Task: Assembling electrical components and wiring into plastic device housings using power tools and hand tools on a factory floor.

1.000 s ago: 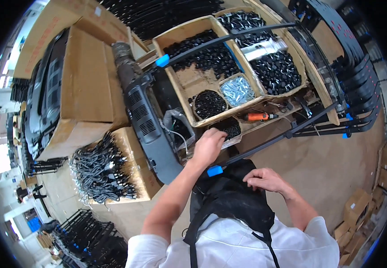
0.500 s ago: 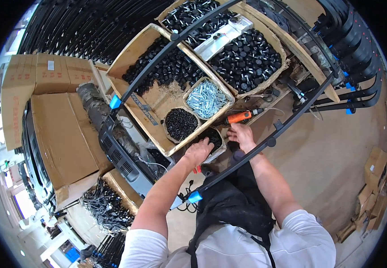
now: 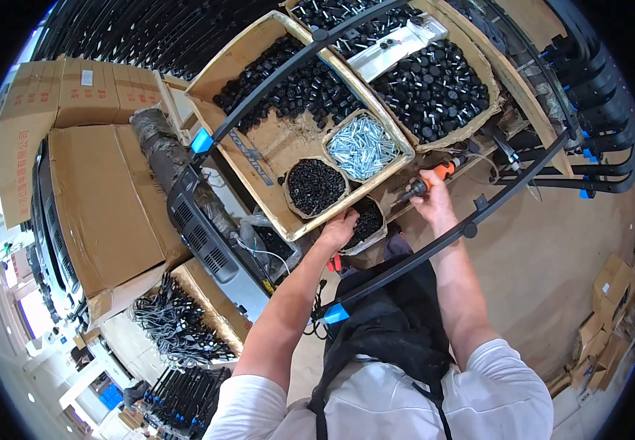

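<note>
My right hand [image 3: 435, 205] is wrapped round an orange and black power screwdriver [image 3: 439, 173], whose dark tip points left. At the left rim of a small tub of black screws [image 3: 368, 224], my left hand [image 3: 339, 230] has its fingers bent together; what they pinch, if anything, is too small to make out. Just beyond sits a large wooden-edged tray [image 3: 266, 174] with a round tub of small black screws [image 3: 317, 188], a tub of silver screws [image 3: 362, 147] and a heap of black plastic caps [image 3: 295, 82]. A black tubular frame [image 3: 405, 262] with blue tape spans the space above my forearms.
Another bin at the back right holds black round-headed knobs [image 3: 435, 92] beside a white channel piece [image 3: 398, 47]. Cardboard boxes [image 3: 105, 213] stand at left, near a grey vented machine panel [image 3: 211, 227] and a box of cables [image 3: 178, 323]. Black curved tubes [image 3: 603, 132] hang at right.
My right hand has taken hold of the screwdriver and drawn it toward me, turning it. My left hand stays by the screw tub. The whole view has shifted slightly.
</note>
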`<action>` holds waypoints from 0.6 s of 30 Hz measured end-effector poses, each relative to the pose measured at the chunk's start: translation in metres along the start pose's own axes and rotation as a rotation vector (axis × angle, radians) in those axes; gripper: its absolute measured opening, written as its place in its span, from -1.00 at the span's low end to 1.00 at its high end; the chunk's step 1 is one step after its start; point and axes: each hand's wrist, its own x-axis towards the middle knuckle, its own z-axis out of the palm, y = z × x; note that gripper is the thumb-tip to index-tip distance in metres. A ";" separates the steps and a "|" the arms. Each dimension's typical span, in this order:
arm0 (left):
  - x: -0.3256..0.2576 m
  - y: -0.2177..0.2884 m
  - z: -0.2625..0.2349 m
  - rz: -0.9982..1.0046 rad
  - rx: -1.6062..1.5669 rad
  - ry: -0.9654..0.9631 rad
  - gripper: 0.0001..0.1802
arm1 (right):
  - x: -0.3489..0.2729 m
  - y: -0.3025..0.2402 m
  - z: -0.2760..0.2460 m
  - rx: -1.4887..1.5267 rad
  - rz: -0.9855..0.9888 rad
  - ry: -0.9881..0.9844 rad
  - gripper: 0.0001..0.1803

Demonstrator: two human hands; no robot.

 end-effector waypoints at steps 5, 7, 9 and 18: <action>0.015 0.048 -0.034 -0.930 -1.121 -0.351 -0.82 | -0.063 -0.002 -0.023 -0.007 -0.113 -0.152 -0.36; 0.013 0.050 -0.038 -0.930 -1.196 -0.328 -0.81 | -0.089 0.012 -0.031 -0.023 -0.165 -0.157 -0.35; 0.012 0.052 -0.044 -0.922 -1.274 -0.299 -0.80 | -0.119 0.029 -0.037 -0.042 -0.218 -0.167 -0.35; 0.002 0.071 -0.073 -0.709 -1.554 -0.380 -0.80 | -0.268 0.029 -0.038 -0.499 -0.582 -0.030 -0.42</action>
